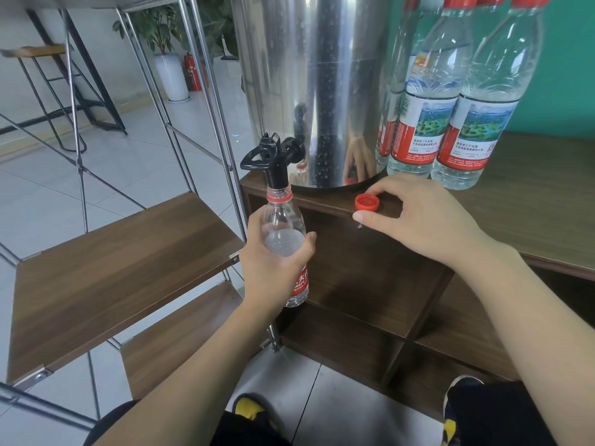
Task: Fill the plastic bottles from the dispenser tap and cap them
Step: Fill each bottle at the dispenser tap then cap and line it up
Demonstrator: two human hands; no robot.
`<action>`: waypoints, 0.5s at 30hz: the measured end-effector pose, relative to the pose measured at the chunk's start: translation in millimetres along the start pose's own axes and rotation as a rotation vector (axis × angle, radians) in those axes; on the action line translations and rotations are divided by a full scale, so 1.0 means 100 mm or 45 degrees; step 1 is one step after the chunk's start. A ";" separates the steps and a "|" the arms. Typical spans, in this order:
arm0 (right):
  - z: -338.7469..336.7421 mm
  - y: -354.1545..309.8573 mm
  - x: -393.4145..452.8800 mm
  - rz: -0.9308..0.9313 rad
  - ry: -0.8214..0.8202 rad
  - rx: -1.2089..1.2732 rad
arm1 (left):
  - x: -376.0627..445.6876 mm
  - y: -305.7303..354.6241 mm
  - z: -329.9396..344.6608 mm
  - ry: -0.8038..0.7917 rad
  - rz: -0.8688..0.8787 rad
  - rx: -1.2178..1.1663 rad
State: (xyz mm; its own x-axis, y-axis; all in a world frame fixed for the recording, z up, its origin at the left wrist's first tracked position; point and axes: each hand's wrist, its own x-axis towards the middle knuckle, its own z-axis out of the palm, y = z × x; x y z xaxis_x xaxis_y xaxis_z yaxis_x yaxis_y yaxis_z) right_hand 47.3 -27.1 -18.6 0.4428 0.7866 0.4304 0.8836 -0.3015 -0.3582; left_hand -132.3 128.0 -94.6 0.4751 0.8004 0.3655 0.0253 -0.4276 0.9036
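Observation:
My left hand (pixel 273 268) grips a clear plastic bottle (pixel 285 239) with a red label, held upright with its open mouth right under the black tap (pixel 273 157) of the steel dispenser (pixel 315 91). Water stands about at the bottle's shoulder. A red cap (pixel 367 202) lies on the wooden counter (pixel 531 201) near the front edge. My right hand (pixel 418 217) rests over it, thumb and forefinger on either side, touching or nearly touching the cap. Capped, filled bottles (pixel 476 101) with red caps stand right of the dispenser.
A metal-framed rack with wooden shelves (pixel 122 262) stands to the left, close to the bottle. Open cubbies (pixel 370 284) lie under the counter. My shoes (pixel 460 400) are on the tiled floor below. A stool and a potted plant stand far back left.

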 end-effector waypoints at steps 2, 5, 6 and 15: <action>0.00 -0.01 0.00 0.003 -0.006 -0.005 | 0.00 0.00 0.00 0.001 -0.002 0.010; -0.01 -0.02 0.00 -0.003 -0.005 0.002 | 0.00 0.01 0.00 0.007 0.004 0.016; -0.01 -0.02 0.00 -0.002 -0.006 0.001 | 0.00 0.01 0.00 0.008 0.008 0.015; -0.01 -0.01 0.00 0.002 -0.005 -0.006 | 0.00 0.01 0.01 0.015 0.019 0.025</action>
State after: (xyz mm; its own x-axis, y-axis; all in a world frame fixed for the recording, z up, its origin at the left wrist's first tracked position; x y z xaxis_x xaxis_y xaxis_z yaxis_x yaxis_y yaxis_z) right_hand 46.2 -27.6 -17.5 0.4435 0.7882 0.4266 0.8837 -0.3052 -0.3548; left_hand -131.5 127.6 -93.7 0.4653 0.7987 0.3817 0.0359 -0.4478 0.8934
